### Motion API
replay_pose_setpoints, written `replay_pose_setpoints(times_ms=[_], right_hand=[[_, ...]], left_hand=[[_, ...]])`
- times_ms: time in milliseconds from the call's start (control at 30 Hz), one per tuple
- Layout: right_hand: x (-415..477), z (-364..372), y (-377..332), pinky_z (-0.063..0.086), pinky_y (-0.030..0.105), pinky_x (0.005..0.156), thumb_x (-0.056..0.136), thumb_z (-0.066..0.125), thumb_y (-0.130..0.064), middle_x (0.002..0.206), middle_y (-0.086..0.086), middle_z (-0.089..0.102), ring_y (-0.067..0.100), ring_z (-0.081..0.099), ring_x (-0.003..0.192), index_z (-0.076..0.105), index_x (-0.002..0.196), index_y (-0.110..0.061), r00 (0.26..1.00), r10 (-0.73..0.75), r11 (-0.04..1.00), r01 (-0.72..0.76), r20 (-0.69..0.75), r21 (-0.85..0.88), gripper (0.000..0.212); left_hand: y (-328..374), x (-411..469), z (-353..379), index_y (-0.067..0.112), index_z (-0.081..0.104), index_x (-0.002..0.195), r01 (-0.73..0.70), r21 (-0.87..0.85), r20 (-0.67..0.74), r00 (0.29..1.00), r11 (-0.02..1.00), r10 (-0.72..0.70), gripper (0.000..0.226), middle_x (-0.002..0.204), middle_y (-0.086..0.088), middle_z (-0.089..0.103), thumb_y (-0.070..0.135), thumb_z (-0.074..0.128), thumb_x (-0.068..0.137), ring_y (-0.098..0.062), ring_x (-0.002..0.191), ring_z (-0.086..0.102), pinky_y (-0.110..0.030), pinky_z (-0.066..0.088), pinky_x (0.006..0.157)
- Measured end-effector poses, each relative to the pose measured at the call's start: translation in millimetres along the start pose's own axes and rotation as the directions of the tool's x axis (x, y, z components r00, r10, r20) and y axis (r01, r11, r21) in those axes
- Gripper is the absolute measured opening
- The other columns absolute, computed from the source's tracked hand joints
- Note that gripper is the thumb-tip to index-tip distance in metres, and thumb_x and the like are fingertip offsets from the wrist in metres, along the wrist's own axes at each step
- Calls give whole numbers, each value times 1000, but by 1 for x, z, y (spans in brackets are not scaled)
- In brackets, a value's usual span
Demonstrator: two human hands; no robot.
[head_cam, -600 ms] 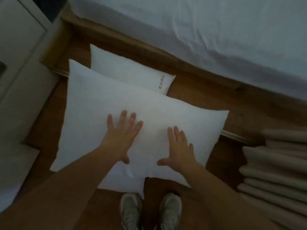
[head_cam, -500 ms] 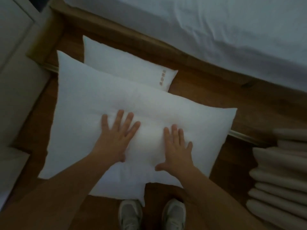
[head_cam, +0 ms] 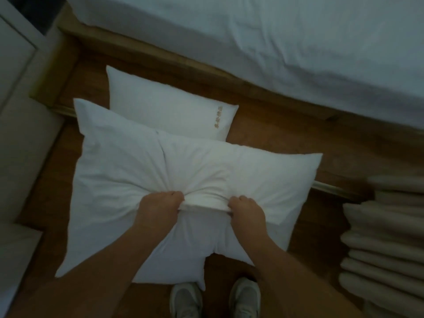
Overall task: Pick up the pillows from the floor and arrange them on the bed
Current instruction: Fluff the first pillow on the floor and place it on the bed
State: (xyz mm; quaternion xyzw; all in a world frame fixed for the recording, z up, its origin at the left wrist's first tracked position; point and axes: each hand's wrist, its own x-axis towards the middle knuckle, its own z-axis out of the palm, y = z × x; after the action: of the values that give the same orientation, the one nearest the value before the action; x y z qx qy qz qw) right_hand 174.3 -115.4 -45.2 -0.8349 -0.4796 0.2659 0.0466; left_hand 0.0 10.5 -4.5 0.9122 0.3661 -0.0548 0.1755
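White top pillow (head_cam: 229,171) lying on wooden floor (head_cam: 270,134) beside bed (head_cam: 298,42) | left hand (head_cam: 160,206) and right hand (head_cam: 249,210) fingers curling tight, bunching its fabric between them | second pillow (head_cam: 165,106) lying partly underneath

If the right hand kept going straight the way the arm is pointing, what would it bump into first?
The right hand is already gripping the top pillow, so it would push into that first. Past its far edge, probably bare wooden floor, then the bed. Depth is hard to judge here.
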Motion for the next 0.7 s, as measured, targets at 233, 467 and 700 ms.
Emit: replay_pose_setpoints(times_ms=[233,467,700], right_hand=[[-45,-166,-27,35,29,59,72,62,1,76,8,60,26,55,74,61,75,-10,990,61,991,-45,-128,128,11],[-5,-374,-53,43,36,63,72,64,-3,74,12,62,31,57,73,63,72,-10,935,11,992,35,-355,122,7],[91,-524,-23,47,38,62,67,68,1,71,15,64,33,60,71,66,71,-10,869,-34,993,86,-493,83,11]], left_hand=[[52,1,-147,15,62,61,-94,-122,-91,992,988,83,12,56,-3,59,4,64,57,-25,52,61,-27,47,43],[102,77,-316,8,65,73,-139,-182,-282,956,974,84,11,66,-12,64,4,61,64,-32,62,63,-35,54,57],[153,210,-415,12,62,73,-229,-68,-436,882,971,178,8,66,-12,63,13,59,65,-31,65,63,-35,50,53]])
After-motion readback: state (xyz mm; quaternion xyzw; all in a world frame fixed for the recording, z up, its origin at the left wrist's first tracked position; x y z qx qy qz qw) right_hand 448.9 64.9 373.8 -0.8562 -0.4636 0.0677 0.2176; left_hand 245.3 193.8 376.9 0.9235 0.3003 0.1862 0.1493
